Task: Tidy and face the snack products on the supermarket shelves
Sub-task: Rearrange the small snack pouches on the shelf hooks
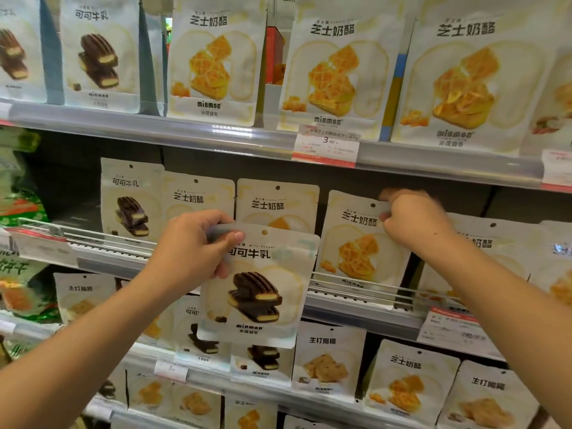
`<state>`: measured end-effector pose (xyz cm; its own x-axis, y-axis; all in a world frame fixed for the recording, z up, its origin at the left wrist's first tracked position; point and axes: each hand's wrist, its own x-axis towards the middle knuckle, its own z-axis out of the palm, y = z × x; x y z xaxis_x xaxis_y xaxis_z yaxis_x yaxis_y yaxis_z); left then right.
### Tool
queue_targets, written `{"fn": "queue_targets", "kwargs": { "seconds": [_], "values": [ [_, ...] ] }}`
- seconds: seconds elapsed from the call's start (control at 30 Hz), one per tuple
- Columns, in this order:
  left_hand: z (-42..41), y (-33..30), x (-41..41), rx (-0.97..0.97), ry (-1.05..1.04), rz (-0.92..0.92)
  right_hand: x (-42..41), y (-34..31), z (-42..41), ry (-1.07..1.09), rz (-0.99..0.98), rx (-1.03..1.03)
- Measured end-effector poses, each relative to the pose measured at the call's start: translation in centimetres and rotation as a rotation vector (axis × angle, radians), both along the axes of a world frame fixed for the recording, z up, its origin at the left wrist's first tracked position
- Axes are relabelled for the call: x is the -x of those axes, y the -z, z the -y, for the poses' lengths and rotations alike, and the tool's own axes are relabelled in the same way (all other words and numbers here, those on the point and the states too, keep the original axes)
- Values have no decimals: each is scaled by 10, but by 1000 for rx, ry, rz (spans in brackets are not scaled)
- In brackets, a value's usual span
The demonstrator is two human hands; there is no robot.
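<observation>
Supermarket shelving fills the view, three tiers of white snack pouches behind clear rails. On the top shelf (185,131) the cocoa-milk and cheese pouches stand upright and face out, so that tier looks finished. The middle row is only partly done. The left hand (188,246) pinches a cocoa-milk pouch (257,286) by its top left corner, thumb in front and fingers behind, holding it off the shelf in front of the cheese row, so it has yet to be put with its own kind; a matching cocoa-milk pouch (131,199) stands further left of that grip. The right hand (411,218) curls its fingers round the top right corner of a cheese pouch (359,239) that leans slightly. Below both grips, the bottom shelf's pouches overlap and tilt, apparently untouched.
</observation>
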<state>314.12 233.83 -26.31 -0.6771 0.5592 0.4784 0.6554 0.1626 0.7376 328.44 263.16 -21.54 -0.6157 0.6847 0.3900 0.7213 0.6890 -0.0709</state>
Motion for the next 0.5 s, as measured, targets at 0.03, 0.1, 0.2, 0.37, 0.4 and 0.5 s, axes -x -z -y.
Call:
{"fn": "queue_targets", "kwargs": {
  "seconds": [0.03,0.1,0.2,0.37,0.4,0.5],
  "values": [
    [1,0,-1,2,-2,7,4,-4,1,19,19,53],
    [2,0,-4,9,-8,20,10,-8,3,51,57,151],
    [5,1,-8,13,-19,25,10,-7,0,62,90,160],
    [7,4,-13,13,-26,40,9,-7,-8,76,145,95],
    [7,6,-14,13,-26,43,9,-7,-9,75,149,85],
    [7,9,-19,34,-23,23,10,-5,-9,60,140,79]
  ]
}}
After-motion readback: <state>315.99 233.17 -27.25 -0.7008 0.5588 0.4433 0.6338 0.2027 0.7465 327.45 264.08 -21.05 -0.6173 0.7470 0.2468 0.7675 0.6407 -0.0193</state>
